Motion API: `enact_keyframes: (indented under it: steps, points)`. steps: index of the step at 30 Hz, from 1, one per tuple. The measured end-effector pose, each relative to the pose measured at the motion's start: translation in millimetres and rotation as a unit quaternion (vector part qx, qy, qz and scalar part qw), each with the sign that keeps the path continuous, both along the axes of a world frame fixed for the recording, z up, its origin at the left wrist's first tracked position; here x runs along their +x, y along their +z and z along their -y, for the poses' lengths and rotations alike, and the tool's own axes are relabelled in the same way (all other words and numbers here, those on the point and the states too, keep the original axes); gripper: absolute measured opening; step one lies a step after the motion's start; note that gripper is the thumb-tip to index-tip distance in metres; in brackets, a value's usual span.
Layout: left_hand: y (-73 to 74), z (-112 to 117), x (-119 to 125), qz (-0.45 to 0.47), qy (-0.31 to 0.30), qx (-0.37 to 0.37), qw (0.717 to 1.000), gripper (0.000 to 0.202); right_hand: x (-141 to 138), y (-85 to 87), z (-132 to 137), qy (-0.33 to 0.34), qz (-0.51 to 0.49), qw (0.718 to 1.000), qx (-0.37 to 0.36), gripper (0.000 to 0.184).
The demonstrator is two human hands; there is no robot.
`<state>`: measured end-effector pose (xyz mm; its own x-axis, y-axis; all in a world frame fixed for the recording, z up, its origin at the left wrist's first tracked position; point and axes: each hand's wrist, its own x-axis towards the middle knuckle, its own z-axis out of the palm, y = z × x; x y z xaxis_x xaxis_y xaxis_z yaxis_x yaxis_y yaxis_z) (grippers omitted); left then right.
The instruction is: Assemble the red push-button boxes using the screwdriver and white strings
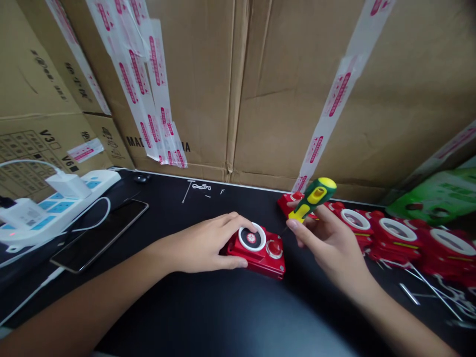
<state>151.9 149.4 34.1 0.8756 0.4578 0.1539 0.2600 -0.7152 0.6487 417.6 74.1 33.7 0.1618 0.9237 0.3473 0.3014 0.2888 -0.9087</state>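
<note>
My left hand point(213, 243) grips the left end of a red box-shaped device point(266, 267) lying on the black table. The device has a white ring around a dark round face with a red-and-white emblem, and a red dome beside it. Between the thumb and fingers of my right hand point(327, 233) is a screwdriver point(313, 198) with a green and yellow handle. It is tilted, its thin shaft pointing down toward the device's upper right corner. Whether the tip touches a screw there I cannot tell.
Several similar red devices point(396, 233) line the table's right side, near T-shaped metal rods point(409, 293) and a green plastic package point(435, 196). On the left lie a phone point(100, 235) and a white power strip point(100, 181) with cables. Cardboard point(290, 99) stands along the back.
</note>
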Motion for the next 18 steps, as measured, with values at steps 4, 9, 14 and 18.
enact_keyframes:
  steps: [4,9,14,18]
  points:
    - [0.1,-1.4,0.7,0.005,0.001,0.000,1.000,0.057,1.5,0.7,-2.0,-0.021,-0.034,0.999,0.013,0.035]
    - [-2.5,-3.6,-0.6,0.018,-0.005,-0.002,1.000,0.057,0.8,3.7,0.7,-0.011,-0.030,0.999,0.016,0.038]
    - [-3.7,-5.1,-1.3,0.010,-0.005,-0.004,1.000,0.059,-0.2,0.9,2.9,0.032,-0.040,0.999,0.000,0.032]
    - [-1.7,-4.7,-0.6,0.011,-0.002,-0.004,1.000,0.058,2.1,-4.7,0.3,0.033,-0.027,0.999,-0.009,0.031]
